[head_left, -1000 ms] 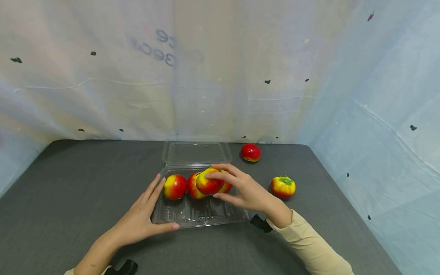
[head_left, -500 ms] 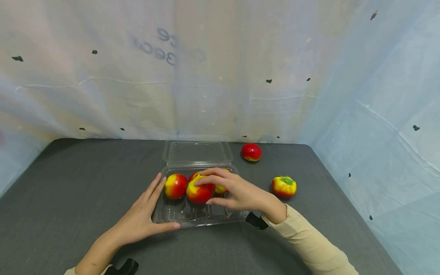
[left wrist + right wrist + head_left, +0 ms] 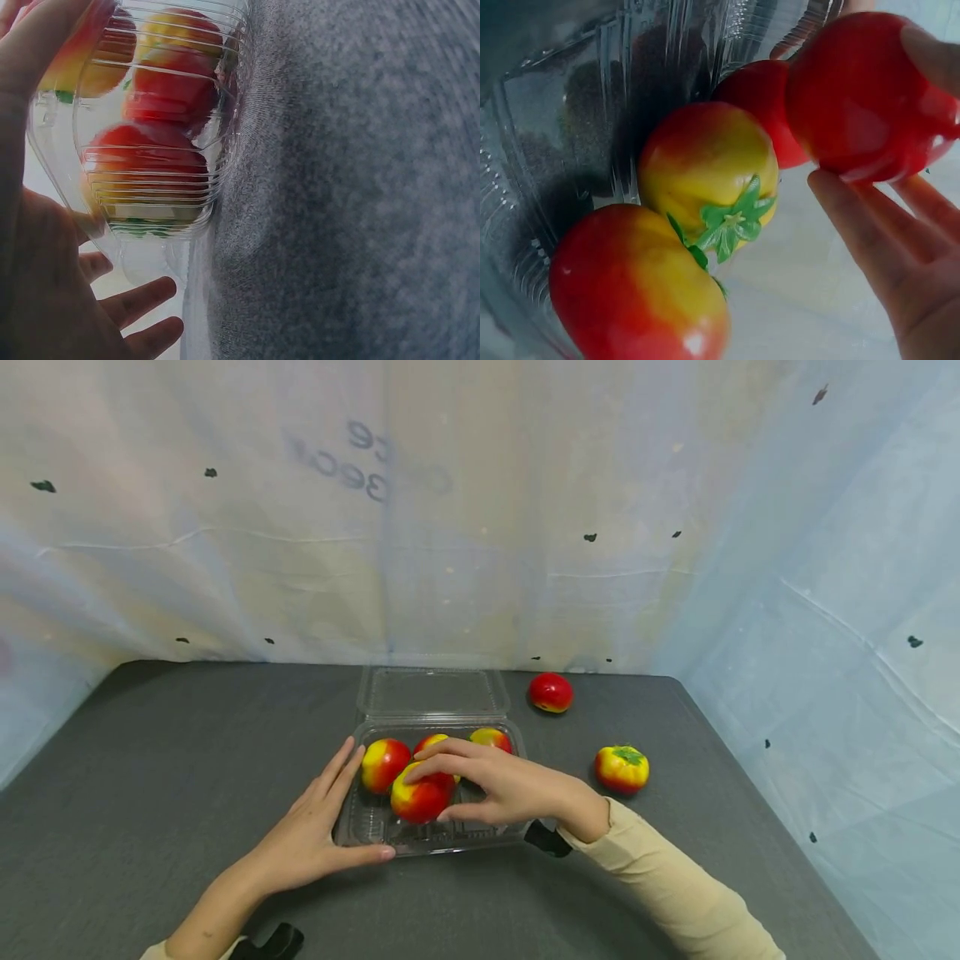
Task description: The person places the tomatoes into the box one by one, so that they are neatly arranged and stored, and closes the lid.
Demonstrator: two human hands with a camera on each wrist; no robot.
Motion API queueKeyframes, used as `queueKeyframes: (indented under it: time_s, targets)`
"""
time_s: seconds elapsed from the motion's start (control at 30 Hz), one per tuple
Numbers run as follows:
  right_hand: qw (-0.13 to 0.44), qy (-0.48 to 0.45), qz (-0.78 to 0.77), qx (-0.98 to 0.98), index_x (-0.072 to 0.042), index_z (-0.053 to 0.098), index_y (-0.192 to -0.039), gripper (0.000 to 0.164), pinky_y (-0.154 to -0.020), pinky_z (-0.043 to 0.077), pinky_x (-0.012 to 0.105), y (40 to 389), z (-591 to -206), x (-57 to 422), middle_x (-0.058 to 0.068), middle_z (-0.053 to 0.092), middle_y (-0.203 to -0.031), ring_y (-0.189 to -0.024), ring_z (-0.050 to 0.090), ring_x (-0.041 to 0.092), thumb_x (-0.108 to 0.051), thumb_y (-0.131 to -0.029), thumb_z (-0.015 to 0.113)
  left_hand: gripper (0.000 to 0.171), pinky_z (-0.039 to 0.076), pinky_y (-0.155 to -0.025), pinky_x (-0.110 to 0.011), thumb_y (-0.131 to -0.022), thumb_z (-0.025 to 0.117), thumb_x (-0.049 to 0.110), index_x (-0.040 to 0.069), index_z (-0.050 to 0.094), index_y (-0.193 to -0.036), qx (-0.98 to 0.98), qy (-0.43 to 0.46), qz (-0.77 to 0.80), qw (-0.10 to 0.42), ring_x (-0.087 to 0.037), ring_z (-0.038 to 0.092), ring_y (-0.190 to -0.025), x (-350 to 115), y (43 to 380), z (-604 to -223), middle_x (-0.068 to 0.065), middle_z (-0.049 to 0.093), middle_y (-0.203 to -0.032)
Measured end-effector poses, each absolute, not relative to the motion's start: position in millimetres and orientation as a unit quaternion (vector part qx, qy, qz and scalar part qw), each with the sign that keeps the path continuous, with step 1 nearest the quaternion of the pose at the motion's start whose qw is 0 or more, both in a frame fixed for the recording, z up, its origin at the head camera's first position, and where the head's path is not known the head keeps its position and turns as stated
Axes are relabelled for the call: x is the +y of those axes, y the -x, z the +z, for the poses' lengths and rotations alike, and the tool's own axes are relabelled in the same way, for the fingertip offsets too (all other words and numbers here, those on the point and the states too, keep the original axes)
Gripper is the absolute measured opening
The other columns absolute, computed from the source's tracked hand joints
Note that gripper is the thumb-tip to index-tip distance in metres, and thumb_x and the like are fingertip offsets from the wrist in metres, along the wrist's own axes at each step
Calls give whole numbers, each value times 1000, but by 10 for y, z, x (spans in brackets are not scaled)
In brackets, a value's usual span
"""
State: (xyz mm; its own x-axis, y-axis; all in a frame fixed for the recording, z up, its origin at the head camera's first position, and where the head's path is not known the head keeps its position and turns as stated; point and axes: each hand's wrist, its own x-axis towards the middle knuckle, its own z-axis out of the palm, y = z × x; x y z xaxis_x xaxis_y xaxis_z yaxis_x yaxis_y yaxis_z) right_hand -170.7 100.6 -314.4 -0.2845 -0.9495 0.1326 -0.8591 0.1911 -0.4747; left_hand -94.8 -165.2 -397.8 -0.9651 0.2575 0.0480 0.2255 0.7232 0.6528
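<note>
My right hand (image 3: 502,781) grips a red-and-yellow tomato-like fruit (image 3: 420,793) over the front of a clear plastic clamshell container (image 3: 450,850). In the right wrist view, thumb and fingers lie on either side of this held fruit (image 3: 862,97). Three similar fruits sit along the container's back: a left one (image 3: 384,764), a middle one (image 3: 431,742) partly hidden by my right hand, and a right one (image 3: 491,738). My left hand (image 3: 307,835) rests spread against the container's left side, fingers straight, thumb at the front edge.
The container's lid (image 3: 431,692) lies folded back towards the sheet wall (image 3: 465,527). On the grey table (image 3: 187,760) to the right are a redder fruit (image 3: 551,692) near the back and a yellow-topped fruit (image 3: 622,769) with a green calyx.
My right hand has carried the held fruit left and towards me, from over the back row to the container's front, uncovering the right-hand fruit. The left hand stays in place.
</note>
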Motion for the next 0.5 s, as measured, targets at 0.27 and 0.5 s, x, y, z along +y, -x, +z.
queueKeyframes:
  time_s: [0.27,0.5]
  targets:
    - [116,600,-240,755,-16,50,-135,49,-104,40,23,1720,-3166,933,0,47,-141,-129,42,12,-21,-90,68,118,25,-88,-81,-70,72,65,27,1,-156,928,-133,348,19,-55,17,-138,-1645,953,-3980,-5,-6,-162]
    - [132,628,-216,736,-16,49,-136,50,-108,36,23,1750,-3169,821,-3,48,-142,-131,42,9,-23,-91,67,118,25,-88,-81,-70,73,66,27,0,-156,928,-131,348,21,-55,17,-138,-1647,952,-3982,-4,-6,-162]
